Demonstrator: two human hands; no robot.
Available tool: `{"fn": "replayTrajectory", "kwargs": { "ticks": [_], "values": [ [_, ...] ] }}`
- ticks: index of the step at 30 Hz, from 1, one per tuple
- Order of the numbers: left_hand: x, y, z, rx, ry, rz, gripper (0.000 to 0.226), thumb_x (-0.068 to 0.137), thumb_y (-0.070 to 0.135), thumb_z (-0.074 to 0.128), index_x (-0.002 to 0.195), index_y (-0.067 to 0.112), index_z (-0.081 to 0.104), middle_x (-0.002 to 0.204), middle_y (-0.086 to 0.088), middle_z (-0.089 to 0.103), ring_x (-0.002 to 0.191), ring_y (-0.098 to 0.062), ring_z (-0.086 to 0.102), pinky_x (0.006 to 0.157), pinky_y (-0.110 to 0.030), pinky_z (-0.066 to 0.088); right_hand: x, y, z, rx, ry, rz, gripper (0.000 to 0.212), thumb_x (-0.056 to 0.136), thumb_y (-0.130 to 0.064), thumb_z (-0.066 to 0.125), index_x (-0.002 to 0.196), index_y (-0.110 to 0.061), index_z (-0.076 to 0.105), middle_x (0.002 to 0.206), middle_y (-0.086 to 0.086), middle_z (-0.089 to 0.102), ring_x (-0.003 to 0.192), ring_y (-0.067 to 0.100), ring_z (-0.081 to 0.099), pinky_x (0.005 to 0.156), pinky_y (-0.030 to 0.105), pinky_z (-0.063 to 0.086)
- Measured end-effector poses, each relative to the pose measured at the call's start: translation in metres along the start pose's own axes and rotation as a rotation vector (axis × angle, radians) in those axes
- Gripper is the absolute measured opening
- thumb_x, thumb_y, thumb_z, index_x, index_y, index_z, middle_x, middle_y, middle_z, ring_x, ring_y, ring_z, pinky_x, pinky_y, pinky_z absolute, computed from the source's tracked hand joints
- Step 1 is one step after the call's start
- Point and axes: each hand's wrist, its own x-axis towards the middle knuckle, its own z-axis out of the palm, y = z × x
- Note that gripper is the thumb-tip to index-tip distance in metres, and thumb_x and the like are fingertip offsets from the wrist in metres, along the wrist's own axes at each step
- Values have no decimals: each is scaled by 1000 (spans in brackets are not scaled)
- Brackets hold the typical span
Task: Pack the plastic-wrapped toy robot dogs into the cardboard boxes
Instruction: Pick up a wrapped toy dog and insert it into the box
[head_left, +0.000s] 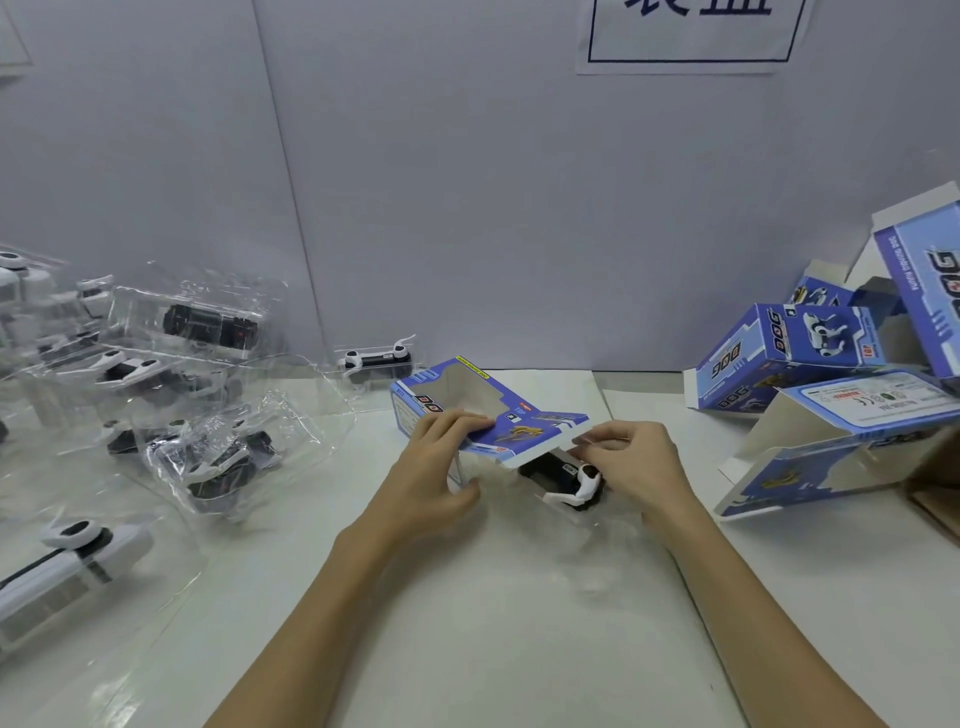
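A blue cardboard box (467, 402) lies on its side at the table's middle, its near flaps open. My left hand (436, 467) grips the box's left side, fingers over the top panel and thumb below. My right hand (631, 465) pinches the top flap's edge just above a black-and-white toy robot dog (571, 480) in clear plastic. The dog sits partly inside the box opening, its rear end sticking out toward me.
Several plastic-wrapped toy dogs (208, 457) are piled at the left, and one more dog (376, 361) stands by the wall. Several empty blue boxes (795, 353) with open flaps are stacked at the right. The white table (467, 597) lies in front of me.
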Motion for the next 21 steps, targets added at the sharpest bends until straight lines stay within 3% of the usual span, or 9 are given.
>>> {"fn": "replayTrajectory", "kwargs": {
  "ticks": [3, 5, 7, 10, 12, 15, 18, 21],
  "values": [
    [0, 4, 1, -11, 52, -10, 58, 81, 7, 68, 137, 22, 60, 131, 22, 53, 125, -3, 39, 108, -18, 36, -4, 0, 7, -2, 40, -26, 9, 83, -18, 83, 81, -26, 79, 76, -12, 78, 82, 10, 76, 76, 30, 58],
    [0, 7, -2, -117, 16, -44, 61, 81, 11, 64, 140, 22, 59, 137, 23, 51, 135, 2, 34, 112, -12, 29, -7, 1, 13, 20, 53, -41, 12, 84, -16, 77, 83, -27, 80, 77, -12, 78, 83, 11, 75, 76, 31, 58],
    [-2, 8, -6, -205, -79, -70, 72, 77, 17, 65, 148, 25, 53, 148, 23, 43, 146, 7, 23, 113, -5, 20, -12, -2, 20, 85, 40, -70, 22, 85, -9, 67, 93, -26, 79, 86, -9, 79, 87, 15, 73, 75, 31, 57],
    [-5, 6, -11, -158, -203, -30, 95, 76, 23, 84, 157, 32, 36, 159, 22, 27, 154, 6, 4, 118, -9, 13, -15, -5, 34, 333, 22, -59, 39, 87, -1, 54, 113, -28, 65, 104, 0, 75, 89, 10, 73, 73, 26, 57],
    [-5, 7, -12, -87, -230, -3, 113, 70, 40, 95, 160, 32, 27, 161, 25, 19, 154, 5, -2, 121, -13, 11, -18, -5, 41, 395, 29, -79, 48, 92, 8, 47, 120, -30, 59, 113, 1, 71, 93, 6, 72, 76, 27, 58],
    [-6, 14, -9, -79, -219, -21, 126, 59, 65, 92, 160, 32, 26, 160, 26, 17, 155, 2, -3, 122, -15, 11, -15, -2, 39, 398, 43, -87, 49, 96, 8, 44, 127, -26, 58, 124, 0, 65, 107, 8, 69, 76, 24, 57],
    [-4, 19, -4, -89, -131, -30, 104, 70, 60, 89, 155, 31, 38, 155, 25, 29, 153, -1, 11, 123, -21, 19, -8, -3, 32, 470, -29, -20, 42, 99, 5, 44, 125, -23, 62, 114, -4, 71, 86, -6, 70, 63, 10, 50],
    [-1, 19, -3, -112, 7, 6, 62, 88, 24, 83, 145, 24, 57, 150, 17, 50, 148, 0, 31, 120, -21, 30, -7, -2, 31, 425, -103, 34, 33, 103, -3, 42, 109, -20, 69, 104, -7, 76, 91, 5, 70, 66, 15, 49]
  ]
}}
